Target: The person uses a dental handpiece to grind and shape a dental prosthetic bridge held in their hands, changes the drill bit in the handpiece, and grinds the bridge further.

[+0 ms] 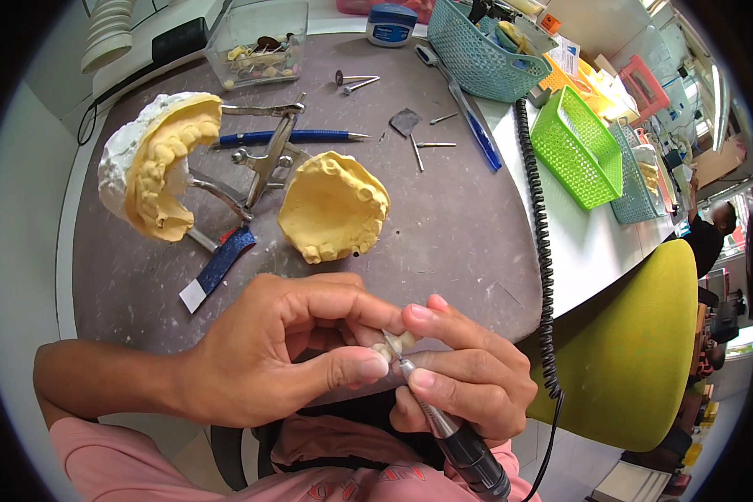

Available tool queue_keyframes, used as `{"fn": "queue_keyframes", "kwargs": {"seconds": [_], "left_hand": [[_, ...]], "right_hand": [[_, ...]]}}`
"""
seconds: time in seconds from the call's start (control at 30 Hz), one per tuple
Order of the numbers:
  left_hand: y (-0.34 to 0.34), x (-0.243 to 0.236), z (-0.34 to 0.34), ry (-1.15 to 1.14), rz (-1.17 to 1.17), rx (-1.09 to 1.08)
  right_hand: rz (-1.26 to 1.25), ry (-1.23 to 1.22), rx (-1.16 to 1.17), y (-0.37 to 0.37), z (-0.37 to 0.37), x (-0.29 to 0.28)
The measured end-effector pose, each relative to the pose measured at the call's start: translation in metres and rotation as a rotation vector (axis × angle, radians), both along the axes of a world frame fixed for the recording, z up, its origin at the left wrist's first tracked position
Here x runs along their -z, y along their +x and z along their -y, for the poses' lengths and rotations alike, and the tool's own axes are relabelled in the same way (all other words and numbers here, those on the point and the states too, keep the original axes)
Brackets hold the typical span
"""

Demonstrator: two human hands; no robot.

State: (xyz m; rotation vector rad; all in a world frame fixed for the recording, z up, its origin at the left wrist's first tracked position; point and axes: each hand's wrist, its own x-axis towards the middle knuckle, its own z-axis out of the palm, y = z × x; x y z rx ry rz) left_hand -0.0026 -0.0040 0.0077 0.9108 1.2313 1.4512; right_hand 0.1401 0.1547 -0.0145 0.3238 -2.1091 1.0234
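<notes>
Between the fingertips of my left hand [268, 347] is a small tooth-coloured dental bridge [382, 349], partly hidden by the fingers. My right hand [473, 368] grips a rotary handpiece [448, 431] with a silver nose and black body. Its thin bur meets the bridge or sits very close to it; I cannot tell which. Beyond my hands a yellow plaster dental cast [333, 209] lies on the grey mat. Left of it stands a metal articulator [268, 167] carrying another yellow cast [163, 167] on white plaster.
A blue pen [289, 136], loose burs [361, 84], a blue-handled toothbrush [468, 117] and a blue strip [217, 269] lie on the mat [443, 226]. A clear box [259, 46] stands behind. On the right are a coiled cord [540, 226], a green basket [577, 146] and a yellow-green chair [627, 360].
</notes>
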Motion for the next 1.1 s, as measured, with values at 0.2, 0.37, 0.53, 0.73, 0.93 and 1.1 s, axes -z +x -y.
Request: {"fn": "queue_keyframes", "kwargs": {"seconds": [0.2,0.37,0.53,0.73,0.93,1.1], "left_hand": [[0.0016,-0.0017,0.0003,-0.033,0.077,-0.007],[-0.0007,-0.0017,0.0008,-0.04,0.029,-0.004],[-0.0018,-0.0008,0.0015,-0.04,-0.032,0.007],[-0.0031,-0.0008,0.0007,-0.018,-0.088,0.022],[-0.0001,-0.0005,0.002,-0.022,-0.048,-0.01],[-0.0009,-0.0017,0.0015,-0.034,-0.045,-0.007]], "right_hand": [[-0.016,0.028,-0.013,-0.0001,-0.0018,0.0018],[-0.021,-0.067,0.009,0.0013,0.0008,0.0028],[-0.024,-0.049,0.005,0.0008,-0.0006,0.0033],[-0.01,-0.008,-0.003,0.0008,-0.0019,0.0011],[-0.036,-0.074,0.001,0.002,-0.001,0.0037],[-0.038,-0.061,-0.019,0.0017,-0.0009,0.0038]]}}
